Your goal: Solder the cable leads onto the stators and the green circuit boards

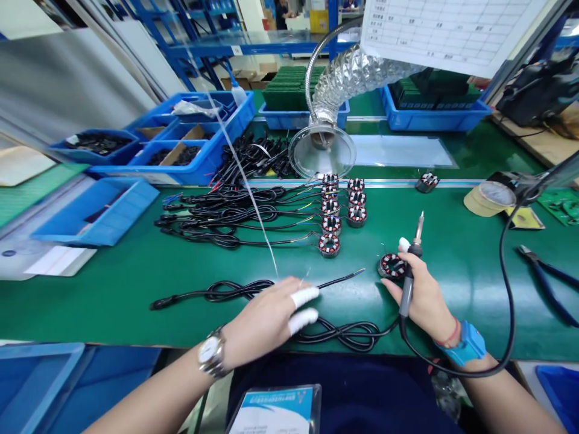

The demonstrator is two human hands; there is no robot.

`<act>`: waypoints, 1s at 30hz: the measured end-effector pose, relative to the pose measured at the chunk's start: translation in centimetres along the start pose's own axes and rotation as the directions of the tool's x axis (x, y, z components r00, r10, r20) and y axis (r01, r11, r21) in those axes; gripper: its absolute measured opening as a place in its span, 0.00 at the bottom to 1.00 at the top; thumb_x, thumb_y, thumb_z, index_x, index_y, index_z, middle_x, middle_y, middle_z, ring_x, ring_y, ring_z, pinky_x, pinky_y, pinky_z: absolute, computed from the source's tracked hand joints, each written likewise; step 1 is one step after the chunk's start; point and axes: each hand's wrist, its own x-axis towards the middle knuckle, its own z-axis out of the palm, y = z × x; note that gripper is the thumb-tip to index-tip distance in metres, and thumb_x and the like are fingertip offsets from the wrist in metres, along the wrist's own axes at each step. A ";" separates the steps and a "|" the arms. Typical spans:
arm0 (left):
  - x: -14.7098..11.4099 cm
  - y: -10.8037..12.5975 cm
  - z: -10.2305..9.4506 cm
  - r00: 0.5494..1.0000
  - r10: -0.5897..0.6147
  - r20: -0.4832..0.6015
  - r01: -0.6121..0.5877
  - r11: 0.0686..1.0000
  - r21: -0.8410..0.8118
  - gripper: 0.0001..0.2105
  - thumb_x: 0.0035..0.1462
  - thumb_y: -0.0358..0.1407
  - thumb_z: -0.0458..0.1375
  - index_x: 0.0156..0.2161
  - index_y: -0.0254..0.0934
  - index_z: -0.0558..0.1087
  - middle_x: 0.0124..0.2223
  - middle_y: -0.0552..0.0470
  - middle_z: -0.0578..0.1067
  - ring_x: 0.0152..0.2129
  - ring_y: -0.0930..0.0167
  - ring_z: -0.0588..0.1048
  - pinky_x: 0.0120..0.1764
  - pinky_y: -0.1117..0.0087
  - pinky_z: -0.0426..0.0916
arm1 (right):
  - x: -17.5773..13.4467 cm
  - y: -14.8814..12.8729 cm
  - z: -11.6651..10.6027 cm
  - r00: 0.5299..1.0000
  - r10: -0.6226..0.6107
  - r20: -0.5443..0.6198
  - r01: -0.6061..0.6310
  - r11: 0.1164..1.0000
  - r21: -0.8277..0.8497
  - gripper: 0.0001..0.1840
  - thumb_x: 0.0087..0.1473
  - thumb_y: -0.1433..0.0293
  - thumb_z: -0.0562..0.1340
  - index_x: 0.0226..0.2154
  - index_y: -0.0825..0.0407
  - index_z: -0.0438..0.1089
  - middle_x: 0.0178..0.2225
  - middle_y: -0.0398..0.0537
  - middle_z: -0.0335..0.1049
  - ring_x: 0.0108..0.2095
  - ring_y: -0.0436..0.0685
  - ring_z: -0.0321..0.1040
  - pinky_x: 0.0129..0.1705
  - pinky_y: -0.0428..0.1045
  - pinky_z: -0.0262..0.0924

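Note:
My left hand (275, 319), with white covers on two fingertips, lies over a black coiled cable (226, 292). Its fingers are stretched and apart; the cable's stripped end points right, past the fingers. In my right hand (427, 301) is a soldering iron (407, 289), tip pointing up and away. The thumb and a finger of that hand also reach a small ring-shaped motor stator (391, 266) with red windings; whether they grip it I cannot tell. A second looped black cable (357, 336) lies near the table's front edge, partly behind my left hand.
Several stators (329, 245) stand in two columns, some wired to cables (226, 238). Behind them a fume funnel (322, 150) hangs low. Pliers (543, 274) and a round yellowish container (488, 199) are at right. Blue bins (102, 208) occupy the left. A thin white strand crosses the view.

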 end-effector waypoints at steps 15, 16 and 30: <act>1.8 -1.3 0.4 0.963 -0.216 -0.159 0.177 0.957 -0.232 0.11 0.58 0.35 0.49 0.42 0.37 0.71 0.37 0.49 0.75 0.34 0.69 0.73 0.38 0.69 0.67 | 0.8 -1.8 -1.6 0.974 -0.081 0.210 0.051 0.988 0.144 0.27 0.50 0.67 0.59 0.51 0.50 0.51 0.49 0.54 0.63 0.47 0.59 0.65 0.46 0.55 0.64; 1.5 -1.3 0.2 0.956 -0.210 -0.205 0.153 0.953 -0.262 0.10 0.58 0.35 0.50 0.41 0.37 0.72 0.36 0.50 0.75 0.33 0.70 0.73 0.38 0.70 0.67 | 0.9 -2.1 -1.8 0.980 -0.081 0.183 0.054 0.987 0.151 0.27 0.49 0.66 0.60 0.51 0.50 0.52 0.49 0.54 0.62 0.47 0.59 0.65 0.46 0.54 0.64; 2.4 0.0 1.0 0.922 -0.087 -0.377 -0.038 0.950 -0.311 0.04 0.55 0.33 0.55 0.34 0.36 0.71 0.31 0.51 0.73 0.30 0.72 0.71 0.35 0.71 0.67 | 1.9 -7.1 -1.9 0.994 -0.096 0.058 0.077 0.958 0.276 0.13 0.52 0.71 0.58 0.42 0.49 0.59 0.33 0.44 0.69 0.30 0.49 0.69 0.34 0.44 0.65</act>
